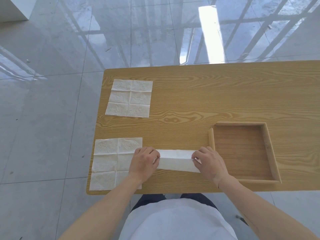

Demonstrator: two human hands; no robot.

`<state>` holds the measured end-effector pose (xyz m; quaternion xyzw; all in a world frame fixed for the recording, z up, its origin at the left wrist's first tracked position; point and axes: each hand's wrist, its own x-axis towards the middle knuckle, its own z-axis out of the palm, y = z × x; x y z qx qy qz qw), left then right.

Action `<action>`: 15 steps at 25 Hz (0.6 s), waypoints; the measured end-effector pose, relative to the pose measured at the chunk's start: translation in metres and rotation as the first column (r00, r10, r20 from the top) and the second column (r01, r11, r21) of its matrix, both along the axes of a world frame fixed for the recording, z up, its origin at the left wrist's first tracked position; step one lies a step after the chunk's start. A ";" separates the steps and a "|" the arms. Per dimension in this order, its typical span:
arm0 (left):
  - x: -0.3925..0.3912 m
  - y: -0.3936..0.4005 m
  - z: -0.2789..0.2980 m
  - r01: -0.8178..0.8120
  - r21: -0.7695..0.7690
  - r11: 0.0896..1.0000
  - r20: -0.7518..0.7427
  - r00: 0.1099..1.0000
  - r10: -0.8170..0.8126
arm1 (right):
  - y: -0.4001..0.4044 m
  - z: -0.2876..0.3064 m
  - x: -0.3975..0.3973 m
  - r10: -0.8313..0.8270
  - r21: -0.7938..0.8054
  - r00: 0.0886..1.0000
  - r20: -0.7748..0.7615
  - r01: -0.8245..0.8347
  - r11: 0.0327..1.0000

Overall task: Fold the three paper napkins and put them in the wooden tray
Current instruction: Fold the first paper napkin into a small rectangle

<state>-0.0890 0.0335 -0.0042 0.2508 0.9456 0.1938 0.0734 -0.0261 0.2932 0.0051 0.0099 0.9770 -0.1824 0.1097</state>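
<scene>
Two bare hands work at the near edge of the table (190, 101): the left hand (144, 162) and the right hand (210, 163) each pinch one end of a folded napkin (176, 161), fingers curled closed on the paper, which lies as a long narrow strip between them. The left hand also overlaps the right edge of a second napkin (110, 163), spread flat and creased into six panels at the table's near left corner. A third napkin (129, 98), also flat and open, lies farther back along the left side, well apart from the others. That makes three napkins, one folded and two unfolded. One wooden tray (269, 149) sits just right of the right hand, nothing inside it.
</scene>
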 end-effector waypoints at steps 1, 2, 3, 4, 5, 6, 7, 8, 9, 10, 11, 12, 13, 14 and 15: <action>-0.003 0.000 0.003 -0.002 0.014 1.000 -0.018 1.000 0.002 | 0.002 0.004 -0.002 -0.013 -0.007 0.999 -0.042 0.013 1.000; -0.007 -0.001 0.005 -0.003 0.027 1.000 -0.037 0.999 0.004 | 0.002 0.008 -0.003 -0.020 -0.011 0.997 -0.079 0.019 1.000; -0.010 -0.001 0.008 -0.003 0.038 0.999 -0.054 0.999 0.005 | 0.003 0.011 -0.005 -0.023 -0.016 0.994 -0.111 0.021 1.000; -0.013 -0.002 0.010 -0.004 0.050 0.999 -0.067 0.998 0.008 | 0.003 0.013 -0.006 -0.026 -0.025 0.990 -0.140 0.023 0.999; -0.015 -0.003 0.012 -0.006 0.061 0.998 -0.079 0.997 0.011 | 0.003 0.014 -0.006 -0.033 -0.038 0.985 -0.168 0.027 0.999; -0.015 -0.004 0.012 -0.007 0.066 0.998 -0.088 0.996 0.013 | 0.002 0.015 -0.006 -0.040 -0.051 0.980 -0.193 0.031 0.998; -0.014 -0.006 0.012 -0.007 0.066 0.998 -0.093 0.996 0.013 | 0.001 0.015 -0.004 -0.041 -0.057 0.976 -0.216 0.029 0.998; -0.012 -0.007 0.012 -0.005 0.061 0.998 -0.094 0.996 0.011 | -0.001 0.014 -0.001 -0.033 -0.057 0.972 -0.232 0.021 0.998; -0.009 -0.009 0.010 -0.003 0.053 0.999 -0.089 0.996 0.008 | -0.004 0.011 0.003 -0.022 -0.050 0.970 -0.241 0.010 0.999; -0.004 -0.011 0.007 -0.004 0.043 0.999 -0.081 0.997 0.007 | -0.007 0.008 0.009 -0.012 -0.044 0.970 -0.244 0.001 0.999; 0.002 -0.013 0.004 -0.006 0.032 0.999 -0.068 0.998 0.008 | -0.010 0.004 0.014 -0.006 -0.040 0.972 -0.237 -0.003 0.999; 0.007 -0.014 0.001 -0.009 0.020 1.000 -0.051 0.999 0.010 | -0.014 0.000 0.019 -0.004 -0.037 0.975 -0.221 -0.004 0.999; 0.013 -0.016 -0.003 -0.010 0.006 1.000 -0.030 0.999 0.010 | -0.016 -0.004 0.024 -0.002 -0.031 0.979 -0.203 -0.005 0.999; 0.017 -0.017 -0.006 -0.006 -0.008 1.000 -0.011 1.000 0.006 | -0.019 -0.007 0.028 0.006 -0.021 0.982 -0.188 -0.010 1.000; 0.020 -0.017 -0.009 0.001 -0.022 1.000 0.003 1.000 -0.001 | -0.021 -0.010 0.031 0.015 -0.006 0.985 -0.174 -0.016 1.000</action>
